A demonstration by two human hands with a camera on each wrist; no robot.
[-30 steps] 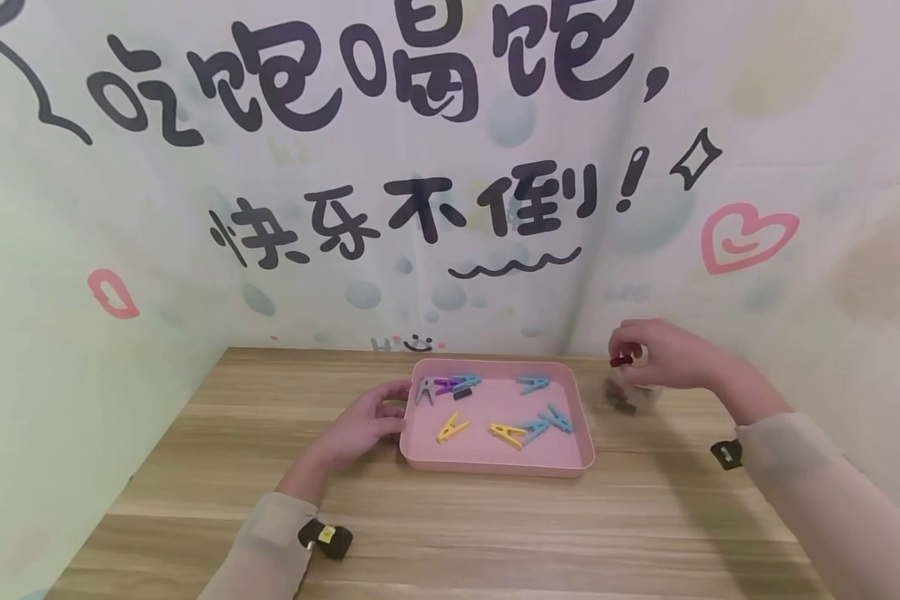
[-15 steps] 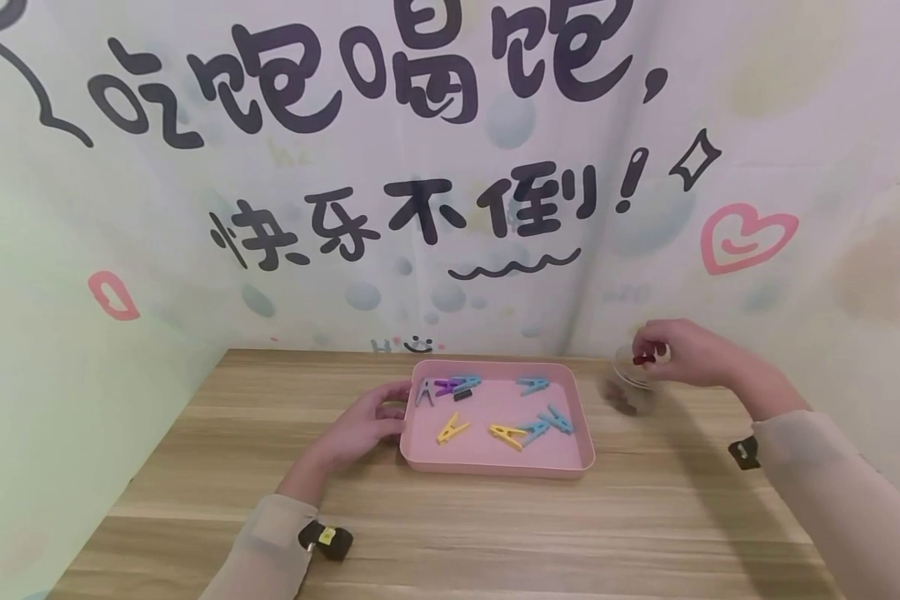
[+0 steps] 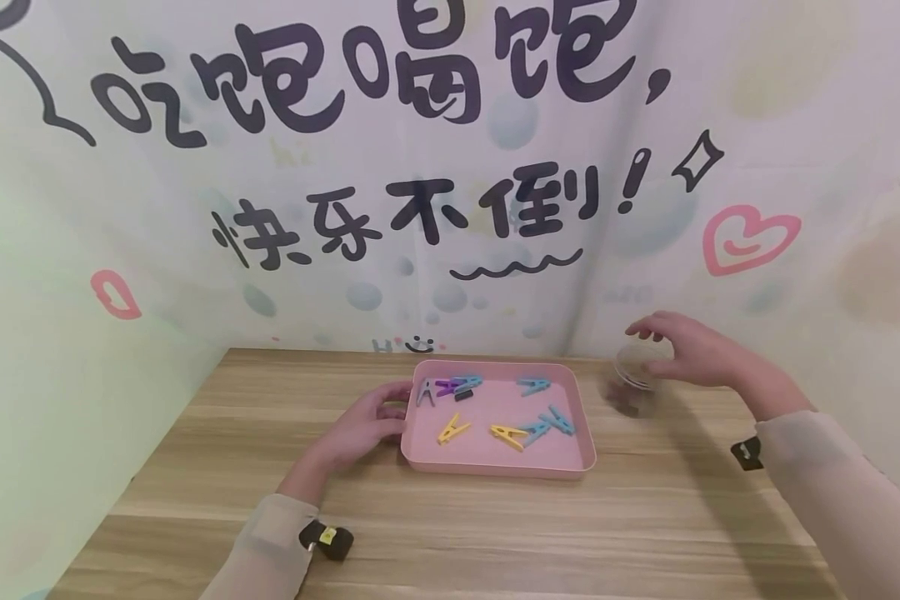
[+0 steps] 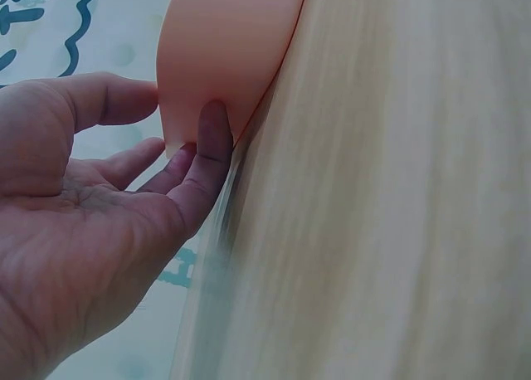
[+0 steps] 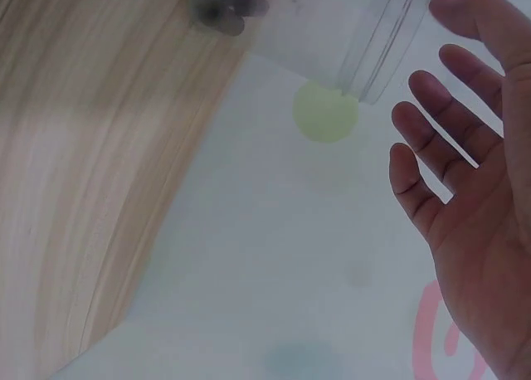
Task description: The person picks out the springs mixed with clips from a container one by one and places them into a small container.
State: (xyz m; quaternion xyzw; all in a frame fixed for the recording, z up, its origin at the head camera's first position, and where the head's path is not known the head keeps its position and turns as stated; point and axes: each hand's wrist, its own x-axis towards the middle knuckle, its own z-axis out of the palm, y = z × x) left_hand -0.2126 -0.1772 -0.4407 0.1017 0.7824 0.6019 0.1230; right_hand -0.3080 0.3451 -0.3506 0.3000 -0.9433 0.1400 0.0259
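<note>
My left hand (image 3: pixel 360 425) rests its loosely bent fingers against the left outer wall of a pink tray (image 3: pixel 495 468); in the left wrist view a fingertip (image 4: pixel 215 114) lies on that wall. Inside the tray are blue clothespins (image 3: pixel 558 419), yellow clothespins (image 3: pixel 453 428), a purple one (image 3: pixel 447 387), a grey one (image 3: pixel 426 392) and a small black piece (image 3: pixel 463 395). At the right, my right hand (image 3: pixel 693 350) is spread with nothing in it, right at the mouth of a clear jar (image 5: pixel 315 31). Dark and dark red pieces (image 5: pixel 224 17) lie in the jar's bottom.
The wooden table (image 3: pixel 457 533) runs back to a printed cloth wall (image 3: pixel 330 167) with black lettering, close behind the tray and jar. Another pale wall (image 3: pixel 60 392) borders the table on the left.
The right hand moved right to over the jar, and its fingers let go of a small dark red piece they were pinching. The left hand and tray stay put.
</note>
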